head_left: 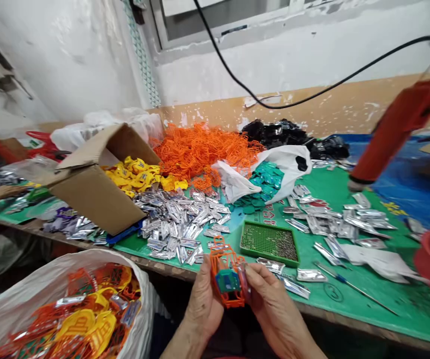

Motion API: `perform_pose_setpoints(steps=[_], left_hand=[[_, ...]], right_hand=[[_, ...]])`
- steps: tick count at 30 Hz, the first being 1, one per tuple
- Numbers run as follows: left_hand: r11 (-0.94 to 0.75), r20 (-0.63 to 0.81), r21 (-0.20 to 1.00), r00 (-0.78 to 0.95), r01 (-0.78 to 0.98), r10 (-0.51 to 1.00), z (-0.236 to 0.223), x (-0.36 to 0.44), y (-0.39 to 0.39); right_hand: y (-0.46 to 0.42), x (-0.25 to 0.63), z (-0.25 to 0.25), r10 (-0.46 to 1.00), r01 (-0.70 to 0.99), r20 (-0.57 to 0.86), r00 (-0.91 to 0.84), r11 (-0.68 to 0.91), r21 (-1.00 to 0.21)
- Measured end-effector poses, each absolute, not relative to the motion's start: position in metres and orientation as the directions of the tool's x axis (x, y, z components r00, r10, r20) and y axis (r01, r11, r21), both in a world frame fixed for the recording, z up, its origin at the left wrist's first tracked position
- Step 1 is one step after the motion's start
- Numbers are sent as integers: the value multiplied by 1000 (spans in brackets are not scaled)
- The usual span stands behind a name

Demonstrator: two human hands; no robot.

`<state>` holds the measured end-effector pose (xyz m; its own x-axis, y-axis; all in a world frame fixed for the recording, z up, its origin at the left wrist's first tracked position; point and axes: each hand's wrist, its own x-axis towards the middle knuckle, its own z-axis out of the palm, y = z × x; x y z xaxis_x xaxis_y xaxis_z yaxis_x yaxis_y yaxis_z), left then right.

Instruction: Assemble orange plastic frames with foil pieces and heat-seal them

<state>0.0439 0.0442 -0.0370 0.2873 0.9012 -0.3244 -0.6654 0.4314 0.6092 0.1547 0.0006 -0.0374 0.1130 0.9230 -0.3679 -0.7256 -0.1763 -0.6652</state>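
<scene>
Near the table's front edge, my left hand [203,301] grips the left side of an orange plastic lattice frame [219,252]. A teal plastic piece [228,280] sits inside the frame. My right hand [275,304] is closed on the frame's right side, where a shiny translucent part [243,281] shows beside the fingers. Just beyond the hands lies a green tray [269,243] with a grid bottom and many small screws heaped at its right. Silver-coloured pieces [297,288] lie close to my right hand.
A red electric screwdriver [394,134] hangs by a cable at right. Behind are piles of orange frames [207,147], yellow parts [136,174] by a cardboard box [95,194], and teal pieces [265,182]. A long screwdriver [357,289] lies right. A white sack [140,309] stands lower left.
</scene>
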Motion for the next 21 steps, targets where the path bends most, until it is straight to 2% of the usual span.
perform_pose_setpoints(steps=[2,4,5,6,8,11,13,14,17,19,21], left_hand=[[314,-250,798,191,-514,949,-36,40,45],[89,-83,977,44,-191,996,-30,30,44],[-51,51,999,-3,-2,999,-26,24,43],[-183,184,971,6,152,983,-22,18,41],[-383,345,876,176,293,922,-12,9,37],[-515,345,797,462,315,817,0,7,35],[-471,248,826,550,310,798,5,11,35],[-396,173,870,570,294,803,6,13,36],[-52,-50,988,617,145,785,6,16,39],[129,-122,991,636,35,762,3,16,41],[208,-137,978,651,-33,746,-2,15,41]], right_hand=[[2,161,-38,920,-591,-319,227,-130,-796],[2,168,-36,935,-357,-159,318,-38,-933],[2,172,-35,944,-226,-45,326,31,-974],[2,174,-33,949,-99,74,306,109,-989],[2,178,-30,938,99,278,206,263,-960],[3,178,-29,866,280,498,49,466,-839],[3,178,-31,785,386,619,-9,574,-723],[3,178,-31,750,448,660,-37,603,-660],[-1,177,-29,682,655,723,-110,597,-463],[-4,176,-27,625,746,765,-154,581,-325],[-6,175,-27,556,786,815,-165,573,-232]])
